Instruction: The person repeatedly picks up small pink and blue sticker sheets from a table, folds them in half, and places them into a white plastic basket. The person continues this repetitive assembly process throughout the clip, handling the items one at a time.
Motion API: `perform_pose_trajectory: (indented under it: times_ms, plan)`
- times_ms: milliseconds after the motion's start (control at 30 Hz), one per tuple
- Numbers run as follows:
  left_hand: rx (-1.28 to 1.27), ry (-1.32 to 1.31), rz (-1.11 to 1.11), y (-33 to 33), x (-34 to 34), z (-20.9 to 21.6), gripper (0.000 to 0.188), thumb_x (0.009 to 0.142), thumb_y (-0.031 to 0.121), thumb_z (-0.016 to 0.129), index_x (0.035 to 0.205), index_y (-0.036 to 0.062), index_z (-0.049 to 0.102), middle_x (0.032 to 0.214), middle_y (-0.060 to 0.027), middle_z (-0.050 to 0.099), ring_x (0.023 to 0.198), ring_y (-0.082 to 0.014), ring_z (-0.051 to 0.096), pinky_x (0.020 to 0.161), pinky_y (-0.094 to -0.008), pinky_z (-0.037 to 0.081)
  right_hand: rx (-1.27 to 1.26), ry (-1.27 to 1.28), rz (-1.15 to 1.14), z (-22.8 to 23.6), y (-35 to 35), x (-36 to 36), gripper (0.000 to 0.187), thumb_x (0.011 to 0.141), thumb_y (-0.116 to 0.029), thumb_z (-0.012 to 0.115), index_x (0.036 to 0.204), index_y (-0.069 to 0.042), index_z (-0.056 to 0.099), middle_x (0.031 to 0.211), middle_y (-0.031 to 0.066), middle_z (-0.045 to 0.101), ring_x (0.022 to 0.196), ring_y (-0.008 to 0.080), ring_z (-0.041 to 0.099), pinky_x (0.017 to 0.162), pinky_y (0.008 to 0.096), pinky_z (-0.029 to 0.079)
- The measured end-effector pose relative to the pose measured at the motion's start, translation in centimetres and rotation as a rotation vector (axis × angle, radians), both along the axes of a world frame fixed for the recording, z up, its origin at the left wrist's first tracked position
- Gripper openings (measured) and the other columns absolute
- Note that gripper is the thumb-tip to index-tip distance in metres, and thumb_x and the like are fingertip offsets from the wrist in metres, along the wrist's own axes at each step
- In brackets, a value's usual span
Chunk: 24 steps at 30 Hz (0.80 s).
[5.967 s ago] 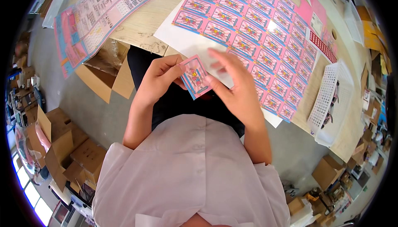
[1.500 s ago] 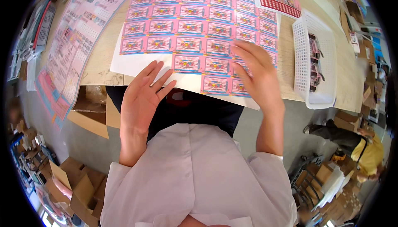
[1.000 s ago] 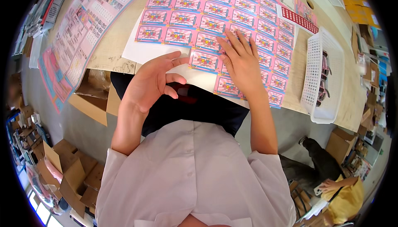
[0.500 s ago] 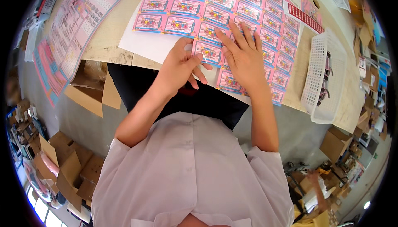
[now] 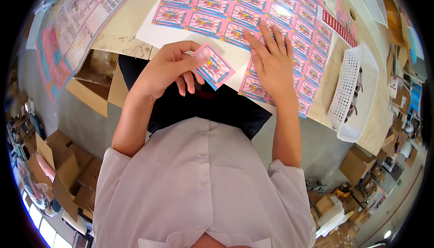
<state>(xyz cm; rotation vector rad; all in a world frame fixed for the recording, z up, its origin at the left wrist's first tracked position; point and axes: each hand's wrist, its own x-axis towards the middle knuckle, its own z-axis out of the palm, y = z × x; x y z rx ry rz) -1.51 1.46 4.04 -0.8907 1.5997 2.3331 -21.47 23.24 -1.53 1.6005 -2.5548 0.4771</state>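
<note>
A large pink sheet [image 5: 210, 3] printed with rows of identical small cards lies on the table. My left hand [image 5: 165, 69] pinches a single pink card with a blue edge [image 5: 216, 69] between thumb and fingers, apart from the sheet and tilted over its near edge. Where that piece came from, the sheet has a gap with white paper [image 5: 233, 60] showing underneath. My right hand [image 5: 274, 69] rests flat on the sheet just right of the gap, fingers stretched out and slightly spread.
A white perforated basket [image 5: 348, 89] with dark-framed items inside stands at the right table edge, near a red patterned strip [image 5: 339, 27]. Another printed sheet [image 5: 86, 17] hangs over the table's left side. Open cardboard boxes [image 5: 92, 96] sit below on the left.
The card has come away from the sheet in my left hand, which has moved left and toward me. My right hand has stayed pressed on the sheet.
</note>
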Motion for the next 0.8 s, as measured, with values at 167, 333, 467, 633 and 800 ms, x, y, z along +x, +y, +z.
perform_pose_trajectory:
  times_ms: [167,333,467,633,800]
  plan:
    - [-0.322,0.087,0.056,-0.4,2.7,-1.9,0.018,0.104,0.017,0.074,0.097,0.0013,0.072,0.074,0.0027,0.065,0.06,-0.0021,0.058,0.054,-0.0205,0.043,-0.01,-0.075,0.006,0.2,0.0,0.0,0.035,0.11,-0.028,0.059,0.143,-0.03,0.072,0.166,0.0056,0.051,0.155,0.0369,0.043,0.128,0.0602,0.026]
    - [-0.351,0.117,0.045,0.1,3.3,-2.2,0.022,0.104,0.016,0.075,0.088,0.0029,0.068,0.078,0.0073,0.062,0.074,0.001,0.052,0.066,-0.0221,0.041,-0.244,-0.536,-0.042,3.2,-0.1,2.4,0.037,0.102,-0.016,0.071,0.139,-0.009,0.071,0.149,0.0164,0.065,0.141,0.0352,0.06,0.117,0.0475,0.046]
    - [-0.208,0.135,0.048,0.9,2.7,-1.4,0.024,0.107,0.025,0.073,0.095,0.004,0.072,0.077,0.0045,0.065,0.068,-0.0002,0.055,0.055,-0.022,0.044,-0.343,-0.919,0.009,5.9,-2.1,7.4,0.044,0.098,-0.005,0.075,0.142,-0.006,0.068,0.121,0.0151,0.077,0.097,0.0219,0.077,0.085,0.0353,0.059]
    - [0.118,0.257,0.251,2.3,2.0,-1.8,0.025,0.109,0.022,0.068,0.12,-0.0003,0.072,0.096,-0.0043,0.076,0.079,-0.0094,0.073,0.066,-0.0251,0.062,-0.574,-1.17,-0.192,4.8,-3.8,10.0,0.048,0.103,0.0,0.072,0.148,-0.003,0.059,0.096,0.0101,0.075,0.075,0.0122,0.074,0.065,0.0265,0.058]
    - [0.119,0.265,0.342,3.9,2.5,-3.1,0.029,0.109,0.015,0.067,0.129,-0.0058,0.071,0.109,-0.0118,0.08,0.093,-0.0174,0.078,0.078,-0.0313,0.067,-0.747,-1.262,-0.341,4.5,-4.3,10.3,0.048,0.102,-0.001,0.073,0.147,-0.001,0.057,0.101,0.0099,0.075,0.083,0.0173,0.075,0.071,0.0324,0.064]
